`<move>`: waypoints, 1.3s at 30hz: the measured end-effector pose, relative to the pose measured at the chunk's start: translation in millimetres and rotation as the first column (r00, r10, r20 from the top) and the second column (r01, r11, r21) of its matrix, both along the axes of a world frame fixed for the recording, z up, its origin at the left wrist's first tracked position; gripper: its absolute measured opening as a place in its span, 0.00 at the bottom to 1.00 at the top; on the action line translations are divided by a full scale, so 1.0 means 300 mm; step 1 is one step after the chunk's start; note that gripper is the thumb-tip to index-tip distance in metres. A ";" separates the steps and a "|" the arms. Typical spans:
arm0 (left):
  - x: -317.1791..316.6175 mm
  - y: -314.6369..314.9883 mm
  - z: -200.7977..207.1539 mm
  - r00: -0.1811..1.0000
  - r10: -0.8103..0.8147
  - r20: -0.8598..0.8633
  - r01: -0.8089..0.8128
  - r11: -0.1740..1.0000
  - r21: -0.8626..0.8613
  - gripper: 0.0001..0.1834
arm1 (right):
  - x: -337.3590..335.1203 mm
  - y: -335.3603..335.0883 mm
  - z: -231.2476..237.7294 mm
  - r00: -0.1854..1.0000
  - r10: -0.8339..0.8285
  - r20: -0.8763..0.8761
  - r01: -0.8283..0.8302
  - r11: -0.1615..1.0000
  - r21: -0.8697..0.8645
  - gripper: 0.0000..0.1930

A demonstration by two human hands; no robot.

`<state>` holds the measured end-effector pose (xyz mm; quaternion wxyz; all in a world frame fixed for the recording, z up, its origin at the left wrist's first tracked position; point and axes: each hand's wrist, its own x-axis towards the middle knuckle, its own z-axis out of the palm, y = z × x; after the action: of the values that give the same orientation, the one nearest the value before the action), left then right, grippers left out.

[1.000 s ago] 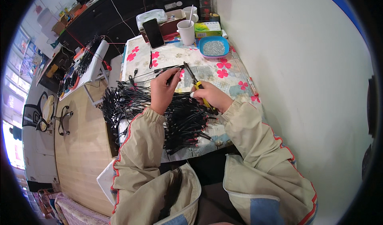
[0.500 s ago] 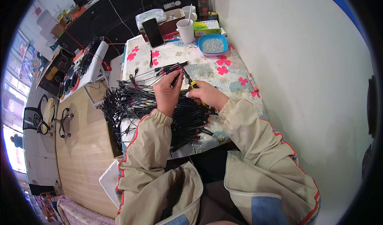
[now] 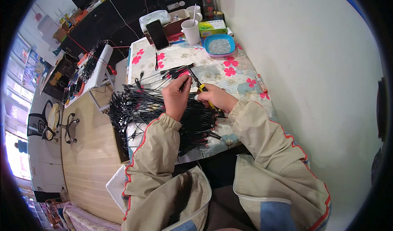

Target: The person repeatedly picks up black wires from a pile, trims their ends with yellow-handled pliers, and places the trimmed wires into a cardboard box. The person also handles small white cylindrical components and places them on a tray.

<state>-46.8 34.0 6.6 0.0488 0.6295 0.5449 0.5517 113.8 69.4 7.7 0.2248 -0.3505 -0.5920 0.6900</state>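
Observation:
My right hand (image 3: 217, 97) is wrapped round the yellow-and-black handles of a pair of pliers (image 3: 202, 86). Their dark jaws point up and to the left, reaching the fingertips of my left hand (image 3: 176, 95). Those fingers are pinched together at the jaws; what they hold is too small to make out. Under and around both hands spreads a big heap of black cables (image 3: 143, 104), many with plugs or bare-looking ends. A smaller bunch of cable ends (image 3: 178, 70) with reddish tips lies just beyond my left hand.
A blue bowl of small shiny pieces (image 3: 220, 46) stands at the far right of the flowered tablecloth (image 3: 241, 81). Left of it are a white mug (image 3: 190, 31) and a propped black phone (image 3: 157, 34). A pale wall (image 3: 311, 75) borders the table's right side.
The whole view has shifted slightly. My left fingers have closed more tightly together near the plier jaws, and both hands stay at almost the same spot over the cables.

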 end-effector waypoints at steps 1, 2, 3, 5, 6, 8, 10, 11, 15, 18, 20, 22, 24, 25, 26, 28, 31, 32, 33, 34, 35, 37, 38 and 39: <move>-0.001 0.000 0.005 1.000 0.007 -0.021 -0.007 1.000 0.010 0.07 | -0.003 0.001 -0.002 1.000 0.000 0.003 0.000 1.000 0.020 0.07; 0.000 -0.003 0.008 0.999 0.014 -0.039 -0.013 1.000 0.018 0.08 | -0.005 0.002 -0.007 1.000 0.010 0.001 -0.010 0.999 0.038 0.07; 0.001 -0.006 0.009 0.998 0.021 -0.053 -0.020 1.000 0.024 0.08 | -0.007 0.005 -0.015 1.000 0.003 0.028 -0.005 0.998 0.068 0.10; -0.001 -0.009 0.010 0.993 0.042 -0.111 -0.039 0.999 0.031 0.08 | -0.012 0.019 -0.031 0.997 0.013 0.072 -0.023 0.991 0.135 0.16; -0.001 -0.009 0.009 0.992 0.040 -0.117 -0.036 0.999 0.038 0.08 | -0.015 0.022 -0.039 0.996 0.006 0.091 -0.021 0.985 0.172 0.13; -0.001 -0.009 0.006 0.993 0.032 -0.118 -0.028 0.999 0.035 0.08 | -0.017 0.025 -0.051 0.991 -0.011 0.133 -0.020 0.973 0.230 0.08; -0.002 -0.009 0.002 0.994 0.023 -0.104 -0.022 1.000 0.019 0.07 | -0.015 0.023 -0.053 0.994 -0.009 0.106 -0.016 0.972 0.233 0.07; -0.003 -0.009 0.001 0.995 0.011 -0.096 -0.010 1.000 0.006 0.07 | -0.012 0.021 -0.051 0.994 -0.011 0.108 -0.014 0.974 0.226 0.07; -0.006 -0.014 0.007 0.999 -0.041 -0.031 0.039 0.998 -0.056 0.07 | 0.002 0.013 -0.026 0.999 0.003 0.051 -0.009 0.992 0.122 0.07; -0.011 -0.012 0.020 0.994 -0.112 0.003 0.112 0.991 -0.069 0.07 | 0.021 0.016 -0.010 0.997 0.021 0.072 -0.026 0.997 0.070 0.08; -0.018 -0.015 0.028 0.990 -0.138 0.023 0.140 0.984 -0.113 0.07 | 0.023 0.014 -0.011 0.998 0.026 0.063 -0.035 0.990 0.139 0.16; -0.023 -0.015 0.031 0.985 -0.159 0.068 0.167 0.975 -0.148 0.07 | 0.024 0.016 -0.021 0.996 0.012 0.090 -0.033 0.971 0.237 0.20; -0.027 -0.012 0.031 0.983 -0.172 0.061 0.180 0.970 -0.164 0.07 | 0.024 0.021 -0.035 0.992 -0.009 0.129 -0.038 0.933 0.358 0.21; -0.027 -0.009 0.030 0.983 -0.177 0.055 0.184 0.966 -0.180 0.07 | 0.023 0.025 -0.041 0.990 -0.017 0.142 -0.038 0.925 0.378 0.22; -0.025 -0.009 0.028 0.982 -0.180 0.061 0.188 0.966 -0.177 0.07 | 0.021 0.027 -0.047 0.987 -0.025 0.159 -0.041 0.915 0.401 0.22; -0.020 -0.012 0.025 0.982 -0.173 0.074 0.184 0.965 -0.187 0.07 | 0.024 0.032 -0.053 0.983 -0.015 0.184 -0.060 0.918 0.393 0.22; -0.021 -0.022 0.019 0.958 -0.261 0.123 0.284 0.928 -0.240 0.06 | 0.056 0.045 -0.047 0.985 -0.014 0.172 -0.042 0.949 0.313 0.17; -0.037 -0.021 0.018 0.941 -0.326 0.097 0.337 0.860 -0.383 0.07 | 0.079 0.051 -0.044 0.988 -0.055 0.146 0.009 0.955 0.295 0.12; -0.062 -0.017 0.019 0.880 -0.472 0.057 0.431 0.742 -0.514 0.09 | 0.104 0.064 -0.039 0.987 -0.104 0.127 0.066 0.960 0.272 0.09; -0.092 0.002 0.020 0.851 -0.524 0.037 0.466 0.721 -0.513 0.11 | 0.127 0.079 -0.036 0.982 -0.153 0.107 0.123 0.961 0.248 0.07; -0.121 0.025 0.013 0.814 -0.581 0.016 0.506 0.694 -0.513 0.13 | 0.151 0.092 -0.037 0.972 -0.214 0.095 0.188 0.956 0.226 0.07; -0.193 0.166 0.001 0.901 -0.408 -0.149 0.273 0.798 -0.538 0.13 | 0.160 0.116 -0.051 0.976 -0.195 0.094 0.179 0.972 0.153 0.07; -0.212 0.240 -0.017 0.919 -0.350 -0.180 0.240 0.861 -0.447 0.13 | 0.154 0.130 -0.059 0.974 -0.192 0.118 0.171 0.971 0.167 0.07; -0.231 0.323 -0.034 0.879 -0.316 -0.356 0.101 0.855 -0.509 0.11 | 0.143 0.145 -0.069 0.972 -0.192 0.131 0.166 0.967 0.192 0.07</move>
<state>-116.1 130.9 -3.6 0.1424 0.7598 0.5870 0.2405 156.8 112.7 -12.9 0.2722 -0.4315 -0.6328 0.5825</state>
